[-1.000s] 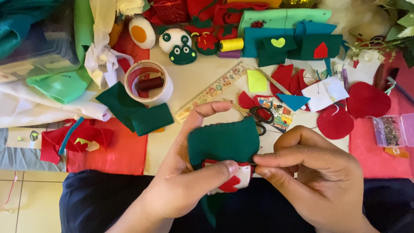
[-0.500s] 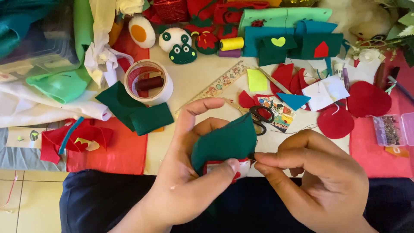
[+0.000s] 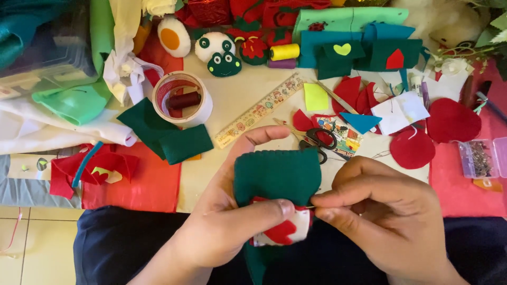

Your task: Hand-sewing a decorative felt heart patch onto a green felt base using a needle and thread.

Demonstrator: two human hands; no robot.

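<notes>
- The table (image 3: pixel 237 100) is crowded with cloth scraps laid within reach, plus a tape roll (image 3: pixel 182 97), ruler (image 3: pixel 259 112) and scissors (image 3: pixel 316 141).
- The left hand (image 3: pixel 222 221) holds a green felt piece (image 3: pixel 277 177) above the lap, thumb pressing its red-and-white patch (image 3: pixel 282 232) flat, probably to steady it.
- The right hand (image 3: pixel 391 216) pinches thumb and forefinger at the patch's edge, apparently on a needle too thin to make out.
</notes>
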